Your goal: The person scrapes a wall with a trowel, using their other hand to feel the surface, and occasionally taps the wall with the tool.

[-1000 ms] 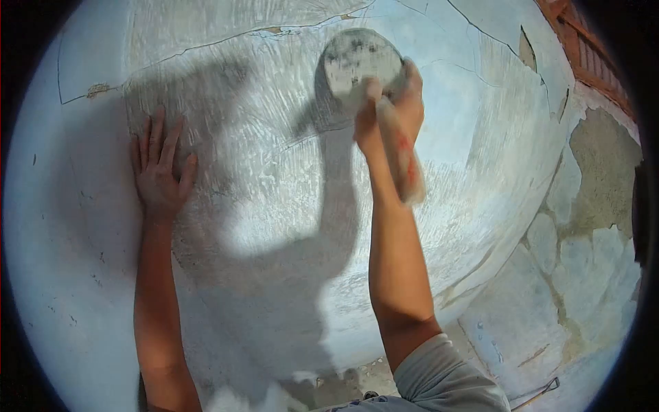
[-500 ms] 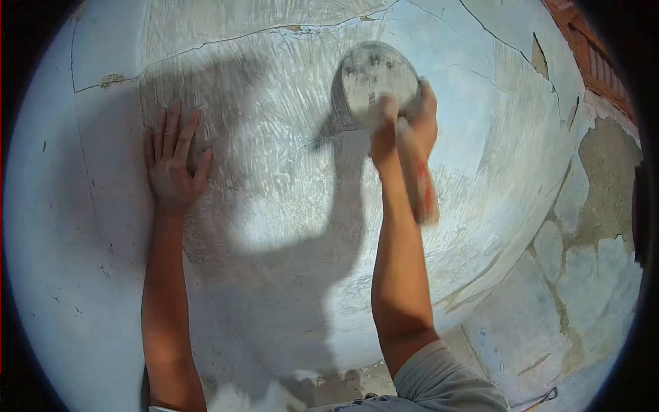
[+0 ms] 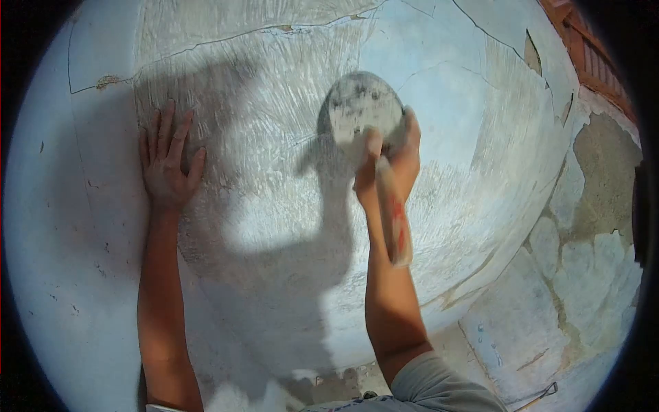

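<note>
Fingers spread, my left hand (image 3: 167, 154) lies flat against a pale, scratched plaster wall (image 3: 274, 206). My right hand (image 3: 391, 161) is closed round a tool with a round, flat, dust-smeared disc (image 3: 365, 110). The thumb presses on the disc's lower part, while the other fingers curl round its right edge. A pale handle (image 3: 395, 220) with red marks sticks out below that hand, over the forearm. The disc sits close over the wall, its shadow falling to the left. Motion blurs the tool a little, and its far side is hidden.
Cracks run across the upper wall, with a chipped spot (image 3: 108, 81) at left. A smooth light-blue patch (image 3: 439, 103) lies right of the disc. Reddish-brown slatted wood (image 3: 594, 55) is at upper right, above patchy stonework (image 3: 604, 185). A thin tool handle (image 3: 546, 393) shows at lower right.
My right hand and the disc tool have moved down and slightly left along the wall, the handle tipping lower. My left hand stays flat in place; the view shifts slightly.
</note>
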The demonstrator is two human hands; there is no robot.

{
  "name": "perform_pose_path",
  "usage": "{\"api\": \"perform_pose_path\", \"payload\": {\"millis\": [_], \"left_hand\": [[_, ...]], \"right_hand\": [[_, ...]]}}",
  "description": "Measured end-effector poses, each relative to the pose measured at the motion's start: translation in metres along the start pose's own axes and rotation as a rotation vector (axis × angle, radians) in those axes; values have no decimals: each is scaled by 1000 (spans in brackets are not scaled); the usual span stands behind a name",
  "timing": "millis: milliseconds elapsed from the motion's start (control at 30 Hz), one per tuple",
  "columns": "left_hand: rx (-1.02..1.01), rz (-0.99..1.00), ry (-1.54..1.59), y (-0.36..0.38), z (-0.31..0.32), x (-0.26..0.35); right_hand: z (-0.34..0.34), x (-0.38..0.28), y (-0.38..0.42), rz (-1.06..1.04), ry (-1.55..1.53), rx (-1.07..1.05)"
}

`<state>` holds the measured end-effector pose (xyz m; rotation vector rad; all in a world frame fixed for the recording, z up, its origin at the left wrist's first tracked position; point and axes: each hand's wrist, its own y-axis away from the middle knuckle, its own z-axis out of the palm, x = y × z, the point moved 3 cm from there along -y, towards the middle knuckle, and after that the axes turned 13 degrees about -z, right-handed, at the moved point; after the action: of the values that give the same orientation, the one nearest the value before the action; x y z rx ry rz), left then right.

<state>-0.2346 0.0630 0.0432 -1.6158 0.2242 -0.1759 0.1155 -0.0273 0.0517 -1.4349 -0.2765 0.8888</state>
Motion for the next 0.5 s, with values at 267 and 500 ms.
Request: {"api": "perform_pose_path", "payload": {"millis": [267,500], "left_hand": [[13,20,22,0,-3,3],[17,3,24,3,0,1]], "right_hand": [[19,-14,-77,-85,-36,40],[13,10,15,25,-167,89]]}}
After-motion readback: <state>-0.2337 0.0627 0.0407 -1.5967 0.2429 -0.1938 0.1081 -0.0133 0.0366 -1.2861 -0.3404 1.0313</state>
